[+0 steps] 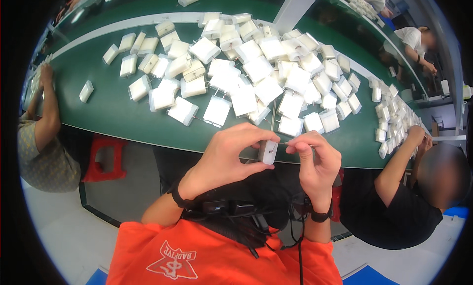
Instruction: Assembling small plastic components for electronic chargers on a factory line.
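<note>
My left hand (229, 152) grips a white, box-shaped plug block (268, 152) between thumb and fingers, just off the table's near edge. One end of this block faces up, with a small metal stub on it. To its right, my right hand (316, 162) is closed in a pinch around a thin metal rod (283, 143), which reaches toward the block; its exact kind is too small to tell. Beyond both hands lies a big heap of similar white plug blocks (244, 100), many with thin metal prongs sticking out.
The green table (118, 120) curves across the view, with a pale rail (143, 20) behind it. A single block (86, 91) lies far left. Co-workers sit at the left (47, 152) and right (394, 201); another heap (394, 115) lies at right. A red stool (106, 157) stands below.
</note>
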`<state>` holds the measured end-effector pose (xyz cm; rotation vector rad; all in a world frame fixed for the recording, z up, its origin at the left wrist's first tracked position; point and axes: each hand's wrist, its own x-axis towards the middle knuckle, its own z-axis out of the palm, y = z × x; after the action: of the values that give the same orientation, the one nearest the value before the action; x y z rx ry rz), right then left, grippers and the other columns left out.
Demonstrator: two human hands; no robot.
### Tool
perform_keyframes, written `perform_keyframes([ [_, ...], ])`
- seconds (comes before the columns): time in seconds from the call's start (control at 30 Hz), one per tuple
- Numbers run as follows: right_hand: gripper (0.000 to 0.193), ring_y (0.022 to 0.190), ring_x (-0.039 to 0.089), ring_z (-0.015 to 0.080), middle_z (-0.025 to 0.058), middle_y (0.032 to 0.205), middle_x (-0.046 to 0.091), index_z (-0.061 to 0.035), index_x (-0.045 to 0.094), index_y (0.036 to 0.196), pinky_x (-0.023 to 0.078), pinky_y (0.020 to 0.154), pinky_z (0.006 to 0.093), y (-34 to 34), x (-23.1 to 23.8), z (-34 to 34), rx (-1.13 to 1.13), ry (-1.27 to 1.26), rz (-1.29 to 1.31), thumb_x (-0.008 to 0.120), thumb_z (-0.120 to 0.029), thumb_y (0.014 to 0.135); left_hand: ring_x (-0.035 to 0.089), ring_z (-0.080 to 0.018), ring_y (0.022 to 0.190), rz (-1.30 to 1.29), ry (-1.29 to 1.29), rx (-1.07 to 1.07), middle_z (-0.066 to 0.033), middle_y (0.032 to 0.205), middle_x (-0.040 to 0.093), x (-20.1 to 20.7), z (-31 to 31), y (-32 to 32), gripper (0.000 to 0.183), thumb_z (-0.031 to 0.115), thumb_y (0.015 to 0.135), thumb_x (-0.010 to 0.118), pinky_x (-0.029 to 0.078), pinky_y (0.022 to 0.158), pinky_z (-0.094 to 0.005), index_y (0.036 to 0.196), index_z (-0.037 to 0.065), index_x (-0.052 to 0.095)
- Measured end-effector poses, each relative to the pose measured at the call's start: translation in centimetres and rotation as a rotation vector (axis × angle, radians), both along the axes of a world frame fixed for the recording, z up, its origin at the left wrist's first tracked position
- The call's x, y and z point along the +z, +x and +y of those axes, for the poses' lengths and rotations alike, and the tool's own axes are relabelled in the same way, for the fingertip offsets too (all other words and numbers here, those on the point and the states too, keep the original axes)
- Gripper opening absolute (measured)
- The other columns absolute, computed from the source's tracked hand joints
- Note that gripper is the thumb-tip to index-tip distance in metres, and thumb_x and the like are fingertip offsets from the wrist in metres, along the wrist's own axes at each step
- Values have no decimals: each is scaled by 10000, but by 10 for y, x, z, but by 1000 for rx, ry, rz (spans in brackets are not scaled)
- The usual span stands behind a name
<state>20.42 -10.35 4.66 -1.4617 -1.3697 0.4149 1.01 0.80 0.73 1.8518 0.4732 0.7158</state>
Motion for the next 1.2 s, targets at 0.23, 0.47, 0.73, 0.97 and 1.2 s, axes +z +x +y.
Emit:
perform_keyframes([
  [0.23,25,720,693,291,110,840,732,7,737,964,525,659,350,-5,15,9,21,18,-228,759,7,975,741,-235,1015,-5,-2,2,-89,1161,770,-1,-3,-3,558,14,741,962,650,880,-333,1264,47,773],
  [0.47,64,696,674,360,156,814,707,14,723,950,510,612,390,-11,34,24,91,-91,-335,736,-37,986,756,-243,993,4,79,-9,-114,1146,761,7,-4,-2,559,29,758,962,641,888,-332,1279,27,759],
  [0.73,154,662,702,163,93,750,722,71,728,991,553,640,315,-1,26,33,74,-313,140,706,-74,1039,776,-236,1051,-3,-6,-4,-116,1192,768,-3,-4,-3,554,37,770,959,656,937,-340,1284,14,753],
  [0.97,110,803,650,190,125,1009,720,15,688,1083,516,764,305,9,8,-2,141,104,-31,585,-14,1110,776,-234,1042,25,-23,3,-108,1181,766,5,0,-1,512,44,790,948,653,922,-334,1268,39,764],
  [1.2,133,770,656,241,113,910,698,0,751,1071,513,672,329,-15,9,-7,102,-142,-65,796,6,946,780,-237,980,19,48,33,-118,1124,766,0,-4,-6,504,92,800,954,626,855,-341,1262,40,759],
])
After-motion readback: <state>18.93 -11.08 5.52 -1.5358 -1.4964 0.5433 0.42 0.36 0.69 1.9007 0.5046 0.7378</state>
